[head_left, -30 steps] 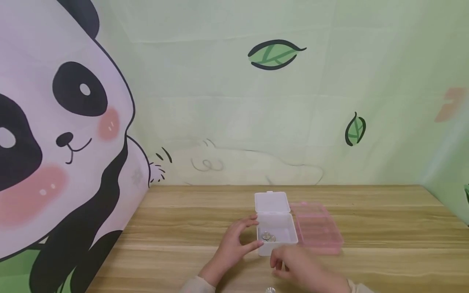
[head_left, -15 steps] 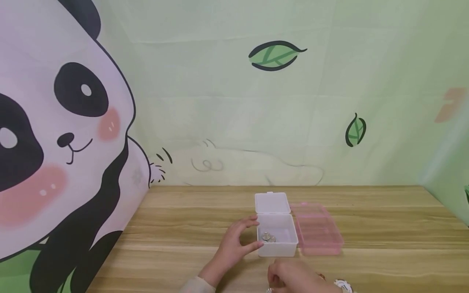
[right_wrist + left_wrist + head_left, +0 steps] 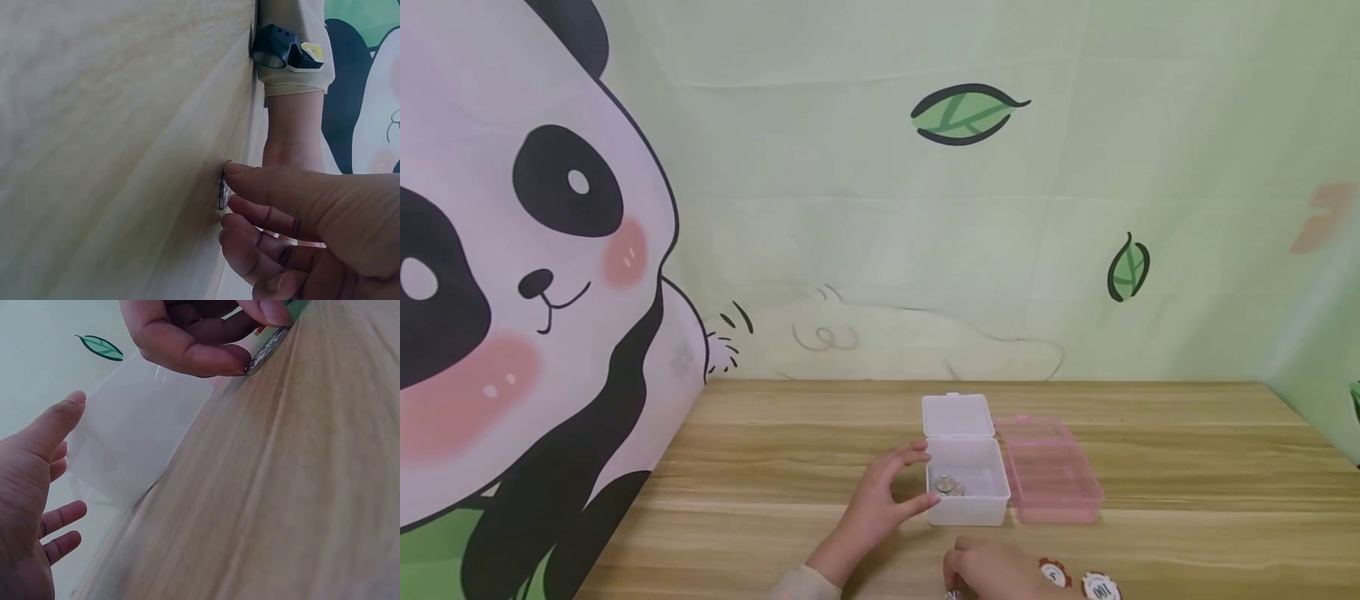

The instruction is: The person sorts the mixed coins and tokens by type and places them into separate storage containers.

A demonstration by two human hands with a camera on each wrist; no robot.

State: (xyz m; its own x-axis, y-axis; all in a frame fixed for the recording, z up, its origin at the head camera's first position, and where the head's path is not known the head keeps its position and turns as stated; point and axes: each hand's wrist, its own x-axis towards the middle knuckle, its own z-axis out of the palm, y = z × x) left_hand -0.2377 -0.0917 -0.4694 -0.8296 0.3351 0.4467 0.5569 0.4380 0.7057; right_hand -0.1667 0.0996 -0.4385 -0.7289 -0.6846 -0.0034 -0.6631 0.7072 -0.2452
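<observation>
A white plastic box (image 3: 967, 512) stands on the table with its lid tipped back. Several silver coins (image 3: 949, 485) lie at the box's near left inside. My left hand (image 3: 880, 493) rests at the box's left side, thumb near the front corner and fingertips by the left rim; in the left wrist view its fingers are spread and relaxed. Nearer to me, my right hand (image 3: 996, 568) is low over the table. Its thumb and index finger pinch a silver coin (image 3: 267, 352) by the edge, close to the wood, as the right wrist view also shows.
A translucent pink box (image 3: 1056, 479) stands against the white box's right side. Two poker chips, one red (image 3: 1054, 572) and one white (image 3: 1101, 586), lie right of my right hand at the frame's bottom. A panda-print cloth (image 3: 850, 208) hangs behind the table.
My right hand has moved down from the white box's front toward me and now pinches the coin. The chips have come into sight beside it. My left hand and both boxes have stayed put.
</observation>
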